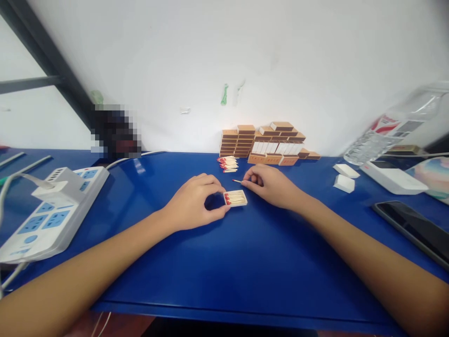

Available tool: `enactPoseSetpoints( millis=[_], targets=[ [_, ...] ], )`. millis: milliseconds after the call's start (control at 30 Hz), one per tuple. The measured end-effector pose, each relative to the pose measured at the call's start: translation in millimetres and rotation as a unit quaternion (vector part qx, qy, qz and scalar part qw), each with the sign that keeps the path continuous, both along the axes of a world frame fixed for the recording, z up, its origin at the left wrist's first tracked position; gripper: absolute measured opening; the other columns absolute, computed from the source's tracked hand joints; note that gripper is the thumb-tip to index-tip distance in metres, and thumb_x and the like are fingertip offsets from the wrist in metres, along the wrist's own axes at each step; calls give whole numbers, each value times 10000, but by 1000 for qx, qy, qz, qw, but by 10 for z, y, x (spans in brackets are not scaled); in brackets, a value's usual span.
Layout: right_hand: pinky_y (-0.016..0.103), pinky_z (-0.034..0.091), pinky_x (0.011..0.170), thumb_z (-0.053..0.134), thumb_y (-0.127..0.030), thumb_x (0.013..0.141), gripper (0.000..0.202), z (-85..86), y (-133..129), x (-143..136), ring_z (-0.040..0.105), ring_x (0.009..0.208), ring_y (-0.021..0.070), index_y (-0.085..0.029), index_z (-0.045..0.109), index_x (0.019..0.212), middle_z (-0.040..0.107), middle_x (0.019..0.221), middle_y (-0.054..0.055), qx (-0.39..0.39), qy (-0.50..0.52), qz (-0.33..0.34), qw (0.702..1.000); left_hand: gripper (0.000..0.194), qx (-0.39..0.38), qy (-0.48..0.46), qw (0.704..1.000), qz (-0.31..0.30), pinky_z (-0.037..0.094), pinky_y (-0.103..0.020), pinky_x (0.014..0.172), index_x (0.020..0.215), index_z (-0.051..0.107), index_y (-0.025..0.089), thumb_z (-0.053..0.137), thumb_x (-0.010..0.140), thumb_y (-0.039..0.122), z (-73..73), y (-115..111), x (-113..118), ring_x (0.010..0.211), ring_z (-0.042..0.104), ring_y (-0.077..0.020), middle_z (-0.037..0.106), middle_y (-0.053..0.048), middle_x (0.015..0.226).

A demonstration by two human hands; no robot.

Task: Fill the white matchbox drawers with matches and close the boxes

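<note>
My left hand (198, 202) grips the left end of a small white matchbox tray (245, 202) between thumb and fingers. Inside the tray lie several red-headed matches (234, 198), heads toward my left hand. My right hand (264, 184) pinches a single match (237, 181) by its pale end, the dark red head pointing left. That match is just above and beyond the tray, apart from it. A loose pile of matches (228, 164) lies on the blue table behind the tray. Stacked matchboxes (266, 142) stand against the wall behind my right hand.
At left sits a white power strip (59, 210) with a plug and cables. On the right are white blocks (345, 177), a white device (393, 178), a black phone (417, 229) and a tilted plastic bottle (393, 124). The blue table (217, 271) ends at a front edge.
</note>
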State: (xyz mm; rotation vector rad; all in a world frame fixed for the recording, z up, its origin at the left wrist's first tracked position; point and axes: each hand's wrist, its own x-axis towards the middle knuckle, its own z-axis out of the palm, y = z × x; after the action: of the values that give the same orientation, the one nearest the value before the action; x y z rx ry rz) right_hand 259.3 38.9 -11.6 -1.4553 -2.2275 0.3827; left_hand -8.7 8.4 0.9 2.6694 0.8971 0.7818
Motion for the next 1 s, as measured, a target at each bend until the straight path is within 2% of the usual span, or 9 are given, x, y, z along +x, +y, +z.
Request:
enactPoseSetpoints(
  millis=[200,333,467,567,667,733,800,900,1000],
  targets=[
    [325,399,688,573,-369,997,211,74,-76,-55,556,754,193,-203,606,871,649,875,64,-18,0,-1,1000,197,4,7,999,40,530,-437,935,1035,757,206,730,907,354,4,25,-8,964,668,-235,734,-62,1063],
    [320,408,692,556,-389,1023,207,163,-218,-83,545,752,189,-219,600,914,638,879,51,3,35,45,998,202,-5,34,999,24,522,-444,964,1047,763,216,734,911,362,-10,47,-18,974,666,-238,729,-63,1067],
    [319,423,721,525,-331,1037,176,176,-355,-171,564,815,196,-225,590,913,638,938,63,13,10,103,995,203,-7,37,999,20,526,-437,945,1046,763,210,738,907,356,-21,66,-37,982,652,-242,726,-66,1069],
    [318,426,725,511,-291,1034,163,165,-407,-224,575,828,197,-221,584,906,637,945,69,6,-9,116,993,208,0,35,999,6,525,-431,934,1051,760,204,736,907,353,-17,61,-43,981,643,-239,725,-64,1070],
    [317,420,719,497,-336,1052,193,192,-393,-200,572,807,193,-222,598,933,644,941,65,19,-4,106,994,207,6,19,1000,11,526,-430,930,1053,757,200,740,905,344,-3,50,-41,968,647,-231,726,-62,1069],
    [317,402,694,507,-358,1048,200,241,-340,-117,556,761,191,-224,607,937,648,896,57,50,6,70,996,213,9,1,1000,17,526,-434,938,1062,755,202,740,908,349,6,44,-40,969,651,-229,728,-63,1076],
    [321,376,668,529,-370,1032,215,309,-252,37,533,708,189,-222,608,899,640,819,50,86,12,8,996,211,-1,-5,1000,12,527,-433,939,1063,755,209,741,912,356,11,40,-39,968,652,-225,730,-60,1079],
    [335,345,660,585,-365,994,228,401,-79,402,509,666,186,-212,611,827,622,741,49,115,-3,-129,985,201,-23,2,1000,-4,528,-421,934,1059,757,214,739,919,356,12,34,-37,967,649,-215,732,-52,1078],
    [352,353,702,663,-318,947,146,439,90,829,528,715,189,-188,673,882,656,798,79,86,47,-303,948,221,-17,-3,1000,11,529,-427,924,1073,755,205,736,919,362,8,28,-29,976,640,-223,728,-60,1096]
  ],
)
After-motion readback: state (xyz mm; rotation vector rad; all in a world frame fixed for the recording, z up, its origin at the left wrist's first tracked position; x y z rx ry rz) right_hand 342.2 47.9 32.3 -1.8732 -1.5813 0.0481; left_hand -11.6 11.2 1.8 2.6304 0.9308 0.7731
